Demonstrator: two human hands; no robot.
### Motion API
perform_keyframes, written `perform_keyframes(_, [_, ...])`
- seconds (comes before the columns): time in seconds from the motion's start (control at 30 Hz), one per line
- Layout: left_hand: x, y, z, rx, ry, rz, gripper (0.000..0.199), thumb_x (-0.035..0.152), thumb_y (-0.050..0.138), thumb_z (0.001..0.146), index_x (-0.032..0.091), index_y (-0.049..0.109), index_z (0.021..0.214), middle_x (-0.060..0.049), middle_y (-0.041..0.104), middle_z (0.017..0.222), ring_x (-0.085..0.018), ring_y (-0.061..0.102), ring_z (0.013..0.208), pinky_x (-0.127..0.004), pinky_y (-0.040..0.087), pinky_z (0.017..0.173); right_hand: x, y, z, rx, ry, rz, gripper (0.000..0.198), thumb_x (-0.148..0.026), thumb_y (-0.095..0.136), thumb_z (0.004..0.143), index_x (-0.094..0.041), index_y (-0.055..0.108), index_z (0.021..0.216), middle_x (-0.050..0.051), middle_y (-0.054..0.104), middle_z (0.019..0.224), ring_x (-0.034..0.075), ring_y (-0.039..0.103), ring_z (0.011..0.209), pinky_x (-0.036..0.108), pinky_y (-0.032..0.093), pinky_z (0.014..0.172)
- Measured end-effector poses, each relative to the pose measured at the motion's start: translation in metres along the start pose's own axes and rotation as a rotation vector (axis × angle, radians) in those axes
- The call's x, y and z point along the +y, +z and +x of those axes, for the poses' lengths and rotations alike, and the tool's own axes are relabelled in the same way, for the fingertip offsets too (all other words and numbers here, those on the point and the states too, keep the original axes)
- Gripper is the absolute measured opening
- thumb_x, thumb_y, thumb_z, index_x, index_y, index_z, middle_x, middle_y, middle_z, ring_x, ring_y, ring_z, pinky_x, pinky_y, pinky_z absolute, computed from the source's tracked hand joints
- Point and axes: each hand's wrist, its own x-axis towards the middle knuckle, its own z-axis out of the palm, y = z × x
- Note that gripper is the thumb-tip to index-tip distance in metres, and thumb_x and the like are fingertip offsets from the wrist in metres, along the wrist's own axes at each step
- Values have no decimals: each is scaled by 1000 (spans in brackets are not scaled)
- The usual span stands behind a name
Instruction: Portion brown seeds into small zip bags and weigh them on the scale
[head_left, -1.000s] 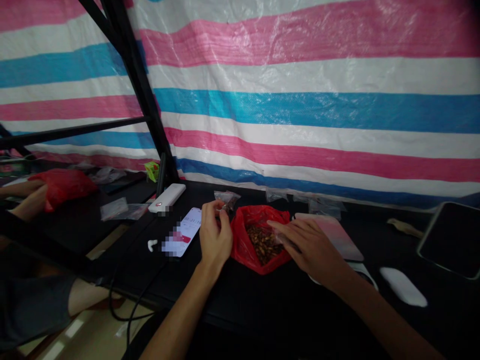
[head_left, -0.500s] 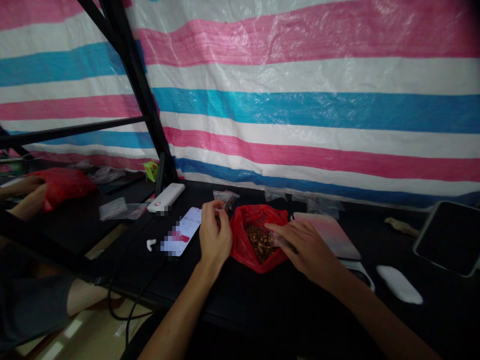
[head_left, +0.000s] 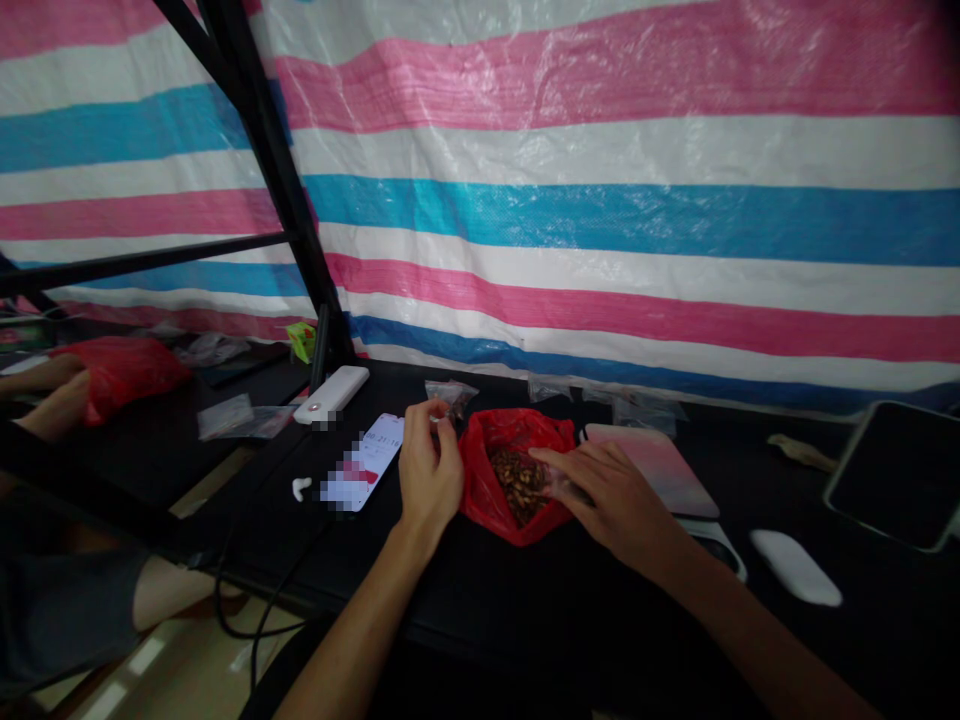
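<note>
1. The left hand [head_left: 431, 465] is held low over the counter [head_left: 525, 620], with its fingers curled and its thumb brought close to the index finger; whether anything is pinched there cannot be told.
2. Just beyond the left hand's fingertips, a small clear packet [head_left: 459, 393] with dark contents is seen, partly covered by the fingers.
3. The right hand [head_left: 619, 495] is turned palm down, with its index finger stretched forward; a bit of clear plastic [head_left: 553, 482] is pinched between thumb and fingers.
4. Between the two hands, an open red bag [head_left: 480, 485] is set on the counter; its right side is partly hidden by the right hand.
5. Inside the red bag, small brown pieces [head_left: 517, 478] are heaped, just beside the right hand's index fingertip.
6. Left of the left hand, a lit phone [head_left: 382, 455] is laid, with a white earbud [head_left: 301, 488] farther left and a white power bank [head_left: 334, 393] placed beyond.
7. Behind the right hand, a pink flat object [head_left: 667, 470] is partly covered by the wrist; a white rounded object [head_left: 796, 567] is placed to the right.
8. Far left of the left hand, a second red bag [head_left: 135, 370] is handled by another person's hands [head_left: 64, 395].
</note>
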Motion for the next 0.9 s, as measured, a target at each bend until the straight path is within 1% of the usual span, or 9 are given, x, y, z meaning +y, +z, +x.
perform_keyframes(0.13, [-1,0,0,-6,-15,-7,18,24,42,102,23,58,111,-5,62,108,-21,62,95,-35,50,86,-4,-3,1,9,-5,31,42,-23,52,105,-32,53,146,4,77,112,23,65,96,41,46,87])
perform_keyframes(0.23, [-2,0,0,0,-16,-7,18,25,42,102,23,58,110,-6,62,107,-21,62,95,-35,50,85,4,-12,1,62,50,51,40,-23,57,101,-32,58,141,3,77,108,24,67,95,42,47,88])
perform_keyframes(0.37, [-5,0,0,5,-24,-19,18,26,43,102,23,58,111,-6,62,108,-20,62,92,-34,50,82,42,-30,-6,144,235,17,44,-29,62,96,-30,60,140,6,77,107,27,69,95,45,50,88])
perform_keyframes(0.47, [-6,0,1,0,-30,-17,18,26,44,101,23,59,111,-6,63,108,-21,63,91,-34,49,82,70,-37,-17,93,303,-43,42,-36,65,93,-31,65,135,6,78,104,29,71,95,47,51,89])
perform_keyframes(0.57, [-5,0,1,-13,-39,-13,18,26,45,101,23,60,111,-6,64,108,-21,63,92,-35,48,83,80,-38,-26,36,312,-54,52,-38,66,91,-32,60,142,7,75,122,33,68,109,54,47,98])
perform_keyframes(0.63, [-4,-1,1,-21,-45,-20,17,26,45,101,23,59,111,-6,64,108,-21,63,93,-35,48,84,79,-40,-29,32,288,-15,59,-35,64,90,-32,54,148,8,69,138,34,62,124,57,41,106])
perform_keyframes(0.7, [-5,-1,1,-22,-48,-26,17,26,45,101,23,58,111,-6,64,109,-21,63,94,-35,48,84,78,-44,-30,92,278,24,63,-27,59,87,-32,51,149,7,64,145,34,56,134,58,37,110])
perform_keyframes(0.77, [-5,-1,1,-18,-50,-28,17,26,45,101,23,58,112,-6,63,110,-21,62,94,-35,48,84,81,-48,-29,213,298,46,63,-19,54,82,-30,56,144,6,65,143,33,56,134,58,37,112])
perform_keyframes(0.9, [-6,-1,1,-22,-52,-16,17,26,45,101,23,58,112,-6,63,107,-21,62,93,-35,47,83,91,-53,-30,426,371,64,48,-15,49,74,-27,71,115,5,75,116,30,67,113,53,43,107])
